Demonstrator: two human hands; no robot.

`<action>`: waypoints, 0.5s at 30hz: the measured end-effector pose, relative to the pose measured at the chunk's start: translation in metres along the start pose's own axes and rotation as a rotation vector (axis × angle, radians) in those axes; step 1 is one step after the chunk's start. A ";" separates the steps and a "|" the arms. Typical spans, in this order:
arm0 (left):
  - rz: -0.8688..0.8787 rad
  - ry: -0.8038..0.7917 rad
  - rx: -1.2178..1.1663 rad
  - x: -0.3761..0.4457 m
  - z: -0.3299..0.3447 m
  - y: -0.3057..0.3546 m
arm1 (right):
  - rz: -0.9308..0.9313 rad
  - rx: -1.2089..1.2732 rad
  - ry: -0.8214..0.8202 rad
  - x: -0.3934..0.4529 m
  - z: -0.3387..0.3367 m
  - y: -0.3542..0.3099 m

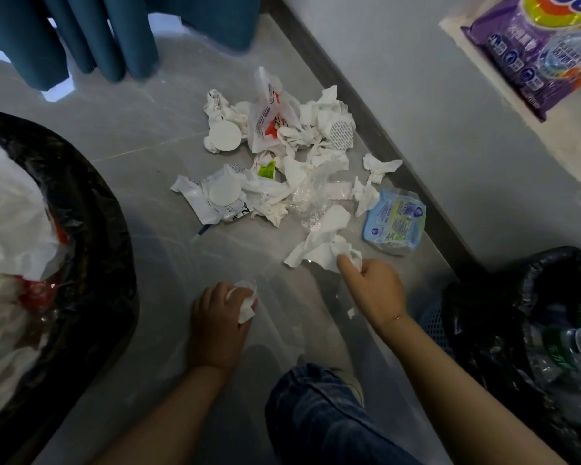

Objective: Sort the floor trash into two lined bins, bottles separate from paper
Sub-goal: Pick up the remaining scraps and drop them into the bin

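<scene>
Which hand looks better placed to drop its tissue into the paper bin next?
The left hand: it already grips a crumpled tissue and is nearer the paper bin on the left.

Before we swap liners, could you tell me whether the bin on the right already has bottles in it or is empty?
Not empty: the bin on the right holds several clear plastic bottles inside its black liner, some with green labels.

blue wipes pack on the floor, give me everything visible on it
The wipes pack is a soft, light-blue plastic pouch with green and white print, crumpled and looking mostly empty. It lies flat on the grey floor by the wall's dark baseboard, at the right edge of the trash pile. A crumpled tissue touches its upper-left corner. Neither hand touches it.
</scene>
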State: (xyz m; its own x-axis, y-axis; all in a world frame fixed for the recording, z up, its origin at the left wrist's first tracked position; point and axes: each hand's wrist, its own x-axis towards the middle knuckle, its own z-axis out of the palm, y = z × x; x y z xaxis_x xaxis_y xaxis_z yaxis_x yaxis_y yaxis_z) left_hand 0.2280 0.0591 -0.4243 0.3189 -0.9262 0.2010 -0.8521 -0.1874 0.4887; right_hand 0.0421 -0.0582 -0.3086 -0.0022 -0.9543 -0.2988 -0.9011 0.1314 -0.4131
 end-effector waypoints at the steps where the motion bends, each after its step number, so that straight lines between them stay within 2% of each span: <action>1: 0.000 -0.003 0.011 0.000 0.000 0.000 | 0.016 -0.019 -0.007 0.001 -0.002 -0.001; 3: 0.002 -0.006 0.021 0.000 0.001 0.000 | 0.008 -0.073 0.021 0.004 -0.003 -0.002; 6: -0.005 -0.006 0.023 -0.001 0.001 -0.001 | -0.055 0.069 0.107 0.010 -0.004 -0.004; 8: -0.007 -0.004 0.023 0.000 0.002 -0.001 | -0.118 0.029 0.107 0.012 -0.007 -0.007; 12: 0.008 0.007 0.001 0.000 0.001 -0.001 | -0.299 -0.262 -0.059 0.016 -0.009 -0.012; 15: -0.004 0.004 0.004 0.000 0.000 0.000 | -0.372 -0.226 -0.166 0.011 0.008 -0.008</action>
State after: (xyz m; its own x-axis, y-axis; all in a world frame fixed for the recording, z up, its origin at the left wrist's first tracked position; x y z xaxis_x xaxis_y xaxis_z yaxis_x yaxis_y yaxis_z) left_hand 0.2277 0.0588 -0.4245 0.3245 -0.9240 0.2024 -0.8524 -0.1929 0.4861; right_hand 0.0526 -0.0675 -0.3155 0.3922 -0.8671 -0.3072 -0.8994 -0.2914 -0.3260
